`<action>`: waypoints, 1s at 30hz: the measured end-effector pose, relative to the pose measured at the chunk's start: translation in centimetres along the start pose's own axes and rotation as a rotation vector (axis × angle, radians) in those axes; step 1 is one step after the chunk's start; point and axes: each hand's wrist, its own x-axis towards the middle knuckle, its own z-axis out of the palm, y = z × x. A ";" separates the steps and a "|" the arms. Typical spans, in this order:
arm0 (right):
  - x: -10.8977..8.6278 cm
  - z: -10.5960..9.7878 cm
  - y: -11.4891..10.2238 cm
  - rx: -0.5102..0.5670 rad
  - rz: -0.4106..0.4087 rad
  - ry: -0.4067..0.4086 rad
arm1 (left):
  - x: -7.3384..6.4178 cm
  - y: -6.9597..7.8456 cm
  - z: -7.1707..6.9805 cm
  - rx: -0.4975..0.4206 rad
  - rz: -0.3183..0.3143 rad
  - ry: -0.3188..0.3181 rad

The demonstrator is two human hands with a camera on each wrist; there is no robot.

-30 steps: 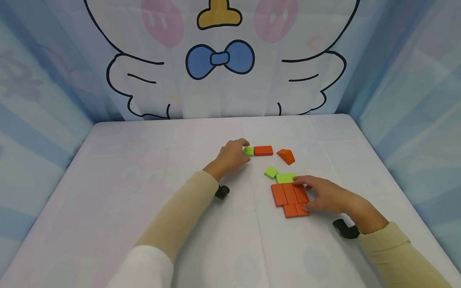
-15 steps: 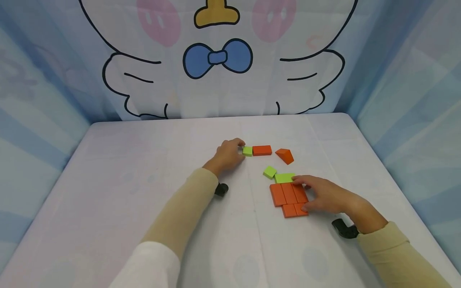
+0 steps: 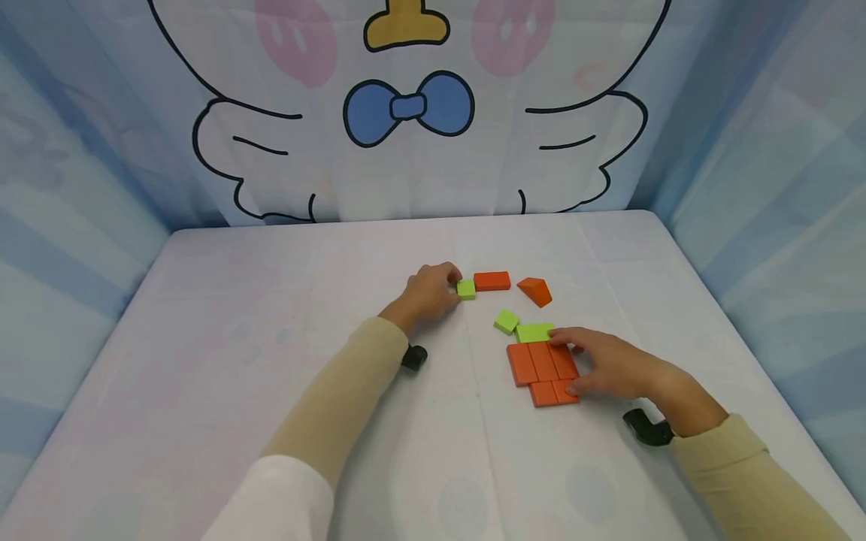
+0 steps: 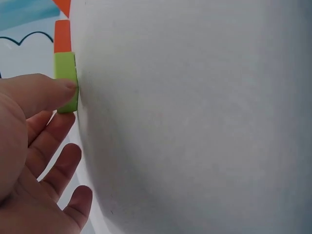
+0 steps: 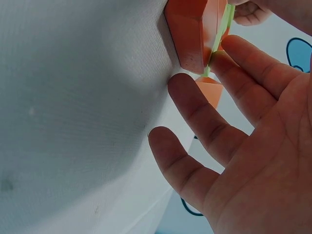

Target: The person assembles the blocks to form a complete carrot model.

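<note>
The left hand pinches a small green block between thumb and fingers, its other fingers spread loosely below in the left wrist view. The right hand is relaxed, fingers parted, thumb against the near row of two red blocks and forefinger by the right end of the flat green block. Between thumb and forefinger lies the edge of the far row, three red blocks side by side.

Just past the held block is a long red block, a little out of line with it; whether they touch is hard to tell. An orange wedge sits just beyond, and another green block lies turned at the corner of the flat one. All rest on the white table, before a printed curtain.

The likeliest trouble – a careless shift of the right thumb or forefinger would skew the close-fitted rows. Dragging the pinched block sideways could shove the long red one into the wedge – or a loose pinch might let it twist
</note>
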 end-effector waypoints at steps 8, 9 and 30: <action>0.0 -0.1 0.1 0.002 0.014 0.000 | -0.5 0.9 0.4 0.065 0.053 -0.060; 0.0 -0.1 0.1 0.003 0.016 0.000 | -0.6 1.0 0.5 0.070 0.063 -0.061; -0.1 -0.1 -0.1 0.025 0.011 -0.006 | -1.1 2.9 2.2 0.115 0.085 -0.013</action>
